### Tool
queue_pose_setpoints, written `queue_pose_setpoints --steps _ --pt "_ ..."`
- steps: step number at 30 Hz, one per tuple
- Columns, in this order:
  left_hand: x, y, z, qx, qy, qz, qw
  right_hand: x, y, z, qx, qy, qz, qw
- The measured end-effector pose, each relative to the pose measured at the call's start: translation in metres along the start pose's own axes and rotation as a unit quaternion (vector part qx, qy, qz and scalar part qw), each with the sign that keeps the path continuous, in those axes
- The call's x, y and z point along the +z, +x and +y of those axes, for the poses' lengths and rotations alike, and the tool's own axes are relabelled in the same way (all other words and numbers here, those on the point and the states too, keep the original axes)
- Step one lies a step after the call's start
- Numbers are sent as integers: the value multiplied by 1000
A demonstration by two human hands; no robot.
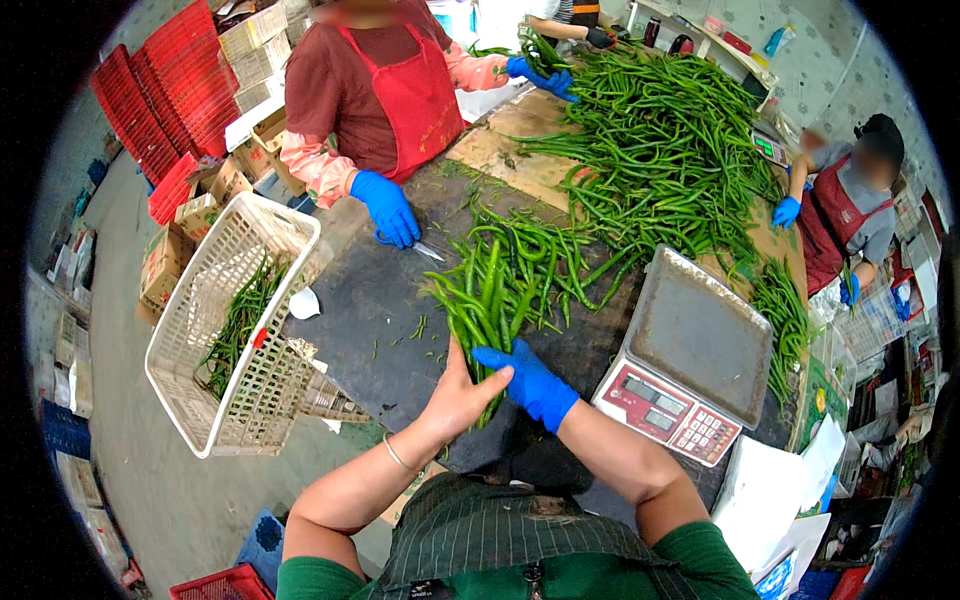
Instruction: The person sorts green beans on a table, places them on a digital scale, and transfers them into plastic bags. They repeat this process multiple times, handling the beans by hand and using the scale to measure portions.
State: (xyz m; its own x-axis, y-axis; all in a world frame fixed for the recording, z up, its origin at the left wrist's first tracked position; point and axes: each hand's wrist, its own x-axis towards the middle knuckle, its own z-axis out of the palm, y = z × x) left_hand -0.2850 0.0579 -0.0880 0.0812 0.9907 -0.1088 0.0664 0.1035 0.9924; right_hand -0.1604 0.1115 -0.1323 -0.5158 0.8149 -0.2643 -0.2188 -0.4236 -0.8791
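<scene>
Both of my hands are closed around one bunch of long green chili peppers [487, 304], held over the near side of the dark table [360, 330]. My left hand [459, 401], bare with a bangle at the wrist, grips the bunch from the left. My right hand [529, 382], in a blue glove, wraps it from the right. Pepper ends stick out below my hands. Just beyond the bunch lies a loose pile of green peppers [551, 251]. A digital weighing scale [679, 360] stands to the right, its metal pan [701, 330] holding only small scraps.
A white plastic basket [232, 330] with green peppers stands at the left. Across the table, a co-worker's gloved hand [386, 210] rests by scissors [427, 251]. A large pepper heap [667, 142] covers the far side. White bags [765, 487] lie near right; another person [847, 202] works beyond.
</scene>
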Motion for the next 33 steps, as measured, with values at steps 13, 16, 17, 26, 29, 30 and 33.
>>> queue_pose_setpoints --steps 13,16,17,26,29,30,33 --pt "11 -34 -8 198 230 31 952 4 -26 -12 -176 -199 -69 962" --pt "12 -37 -10 218 231 38 948 4 -27 -9 -166 -178 -91 966" --pt "12 -38 -11 219 220 39 950 8 -31 -14 -155 -157 -98 970" --pt "10 -41 -16 260 295 27 919 18 -42 -22 -165 -107 -111 974" --pt "8 -37 -12 260 390 -34 883 21 -41 -23 -201 -148 -87 964" --pt "9 -38 -12 240 370 -17 897 19 -40 -21 -162 -145 -90 972" --pt "17 -39 -8 173 314 34 933 7 -31 -9 -53 -69 -88 992"
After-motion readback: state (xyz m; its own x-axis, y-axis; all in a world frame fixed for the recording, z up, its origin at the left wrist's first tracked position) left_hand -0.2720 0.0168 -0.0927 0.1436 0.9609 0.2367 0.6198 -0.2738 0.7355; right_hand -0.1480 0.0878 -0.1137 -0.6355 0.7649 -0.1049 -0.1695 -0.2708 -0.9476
